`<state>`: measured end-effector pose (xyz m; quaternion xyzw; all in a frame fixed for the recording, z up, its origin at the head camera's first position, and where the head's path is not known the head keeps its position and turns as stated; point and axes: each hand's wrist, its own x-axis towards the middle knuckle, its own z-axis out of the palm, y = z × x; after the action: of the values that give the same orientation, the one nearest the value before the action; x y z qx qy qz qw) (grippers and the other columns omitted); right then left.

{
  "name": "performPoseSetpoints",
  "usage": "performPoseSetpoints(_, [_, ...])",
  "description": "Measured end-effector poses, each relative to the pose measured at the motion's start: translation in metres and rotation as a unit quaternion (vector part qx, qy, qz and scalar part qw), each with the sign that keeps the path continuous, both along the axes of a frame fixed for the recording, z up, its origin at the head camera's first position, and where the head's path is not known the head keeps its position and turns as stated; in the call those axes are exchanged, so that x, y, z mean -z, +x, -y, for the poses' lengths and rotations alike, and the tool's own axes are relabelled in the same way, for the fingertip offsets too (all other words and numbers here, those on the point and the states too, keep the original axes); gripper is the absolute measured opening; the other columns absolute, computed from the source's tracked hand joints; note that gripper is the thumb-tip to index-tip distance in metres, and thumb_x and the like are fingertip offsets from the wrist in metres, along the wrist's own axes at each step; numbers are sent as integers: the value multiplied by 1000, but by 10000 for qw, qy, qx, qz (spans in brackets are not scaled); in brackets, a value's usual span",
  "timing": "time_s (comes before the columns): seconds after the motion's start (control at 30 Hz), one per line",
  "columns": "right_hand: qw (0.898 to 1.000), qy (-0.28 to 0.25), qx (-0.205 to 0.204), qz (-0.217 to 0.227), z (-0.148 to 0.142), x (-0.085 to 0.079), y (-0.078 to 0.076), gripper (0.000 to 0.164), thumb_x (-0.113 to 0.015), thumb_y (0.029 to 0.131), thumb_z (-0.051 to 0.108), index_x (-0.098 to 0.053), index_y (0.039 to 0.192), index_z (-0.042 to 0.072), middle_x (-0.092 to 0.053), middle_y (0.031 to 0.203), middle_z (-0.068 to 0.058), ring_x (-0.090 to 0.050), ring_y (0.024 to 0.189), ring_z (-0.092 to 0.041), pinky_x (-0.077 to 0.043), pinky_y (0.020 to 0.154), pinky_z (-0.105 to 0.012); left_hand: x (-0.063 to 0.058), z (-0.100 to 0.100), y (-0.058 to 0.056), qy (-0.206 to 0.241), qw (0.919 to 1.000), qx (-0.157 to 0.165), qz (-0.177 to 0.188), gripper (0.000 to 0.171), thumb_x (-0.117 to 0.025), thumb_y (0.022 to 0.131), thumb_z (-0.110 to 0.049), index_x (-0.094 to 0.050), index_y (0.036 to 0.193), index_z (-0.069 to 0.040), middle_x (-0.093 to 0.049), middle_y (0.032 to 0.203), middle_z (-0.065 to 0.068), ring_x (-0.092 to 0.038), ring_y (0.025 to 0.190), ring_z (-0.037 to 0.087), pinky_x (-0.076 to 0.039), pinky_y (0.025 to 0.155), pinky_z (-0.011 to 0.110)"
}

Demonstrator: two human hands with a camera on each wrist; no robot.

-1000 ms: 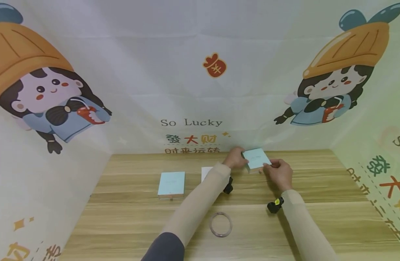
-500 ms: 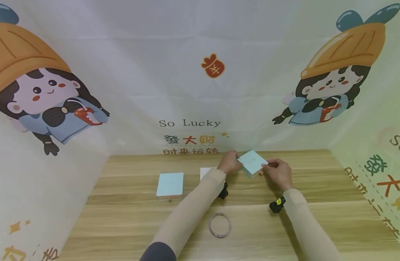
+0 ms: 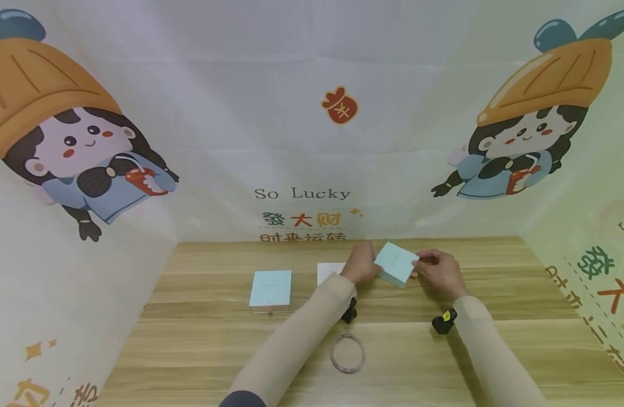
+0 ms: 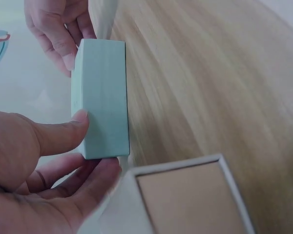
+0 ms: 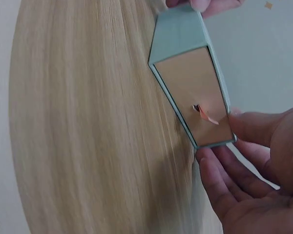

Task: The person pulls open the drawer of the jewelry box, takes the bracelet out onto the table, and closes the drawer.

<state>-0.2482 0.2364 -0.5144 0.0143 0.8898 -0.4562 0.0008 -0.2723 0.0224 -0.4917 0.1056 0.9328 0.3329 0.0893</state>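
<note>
Both hands hold a pale blue drawer-style box (image 3: 397,263) near the back of the table. My left hand (image 3: 361,264) pinches its left end, thumb on the top face and fingers at the side and underneath. My right hand (image 3: 441,271) grips the right corner between thumb and fingers. In the right wrist view the box's tan drawer front (image 5: 190,87) faces that camera, and a small orange ribbon pull (image 5: 203,113) sticks out of it. The drawer looks closed. In the head view the box sits turned at an angle.
A similar pale blue box (image 3: 271,288) lies to the left on the wooden table (image 3: 189,350). A white box (image 3: 330,271) is partly hidden behind the left forearm; a pale-rimmed tan face (image 4: 195,195) shows in the left wrist view. A bangle (image 3: 332,355) lies nearer the front.
The hands have turned the box counterclockwise, so its drawer front now points rightward. It has also come slightly nearer. The other box and the bangle stay in place.
</note>
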Motion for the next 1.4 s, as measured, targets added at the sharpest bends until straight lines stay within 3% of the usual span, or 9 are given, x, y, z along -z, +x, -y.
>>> performPoseSetpoints(0.3, [9984, 65, -554, -12, -8, 0, -1, 36, -68, 100, 22, -67, 128, 0, -69, 125, -24, -66, 112, -35, -53, 90, -38, 1, 3, 17, 224, 9996, -77, -131, 35, -85, 83, -8, -52, 69, -4, -52, 74, 1, -41, 68, 13, -39, 58, 22])
performPoseSetpoints(0.5, [9966, 9, -816, 111, -11, 0, -2, 36, -69, 99, 24, -68, 129, 3, -70, 125, -19, -66, 111, -29, -51, 86, -29, 1, 1, 36, 427, 9988, -247, -52, 27, -86, 81, -8, -62, 87, 2, -62, 84, 7, -46, 70, 13, -43, 61, 23])
performPoseSetpoints(0.8, [9949, 13, -952, 322, -10, 1, -1, 36, -67, 100, 26, -68, 131, 7, -69, 130, -18, -63, 118, -33, -51, 96, -42, -3, -4, 62, 436, 9971, -628, -59, 40, -86, 82, -10, -63, 110, 6, -69, 98, 15, -59, 78, 17, -53, 67, 28])
performPoseSetpoints(1.17, [9917, -215, -1234, 297, -7, 2, 0, 35, -65, 102, 21, -67, 132, 4, -70, 127, -19, -67, 104, -19, -54, 84, -28, 3, -9, 80, 353, 9952, -910, -105, 62, -84, 84, -19, -56, 131, 10, -70, 110, 22, -70, 96, 28, -59, 82, 37])
performPoseSetpoints(1.4, [9907, -80, -1347, 160, -6, 0, 2, 35, -63, 103, 20, -65, 134, 3, -69, 129, -20, -66, 111, -26, -53, 86, -28, 2, -8, 82, 132, 9958, -883, -199, 67, -84, 84, -22, -54, 135, 11, -71, 111, 24, -71, 93, 28, -61, 78, 36])
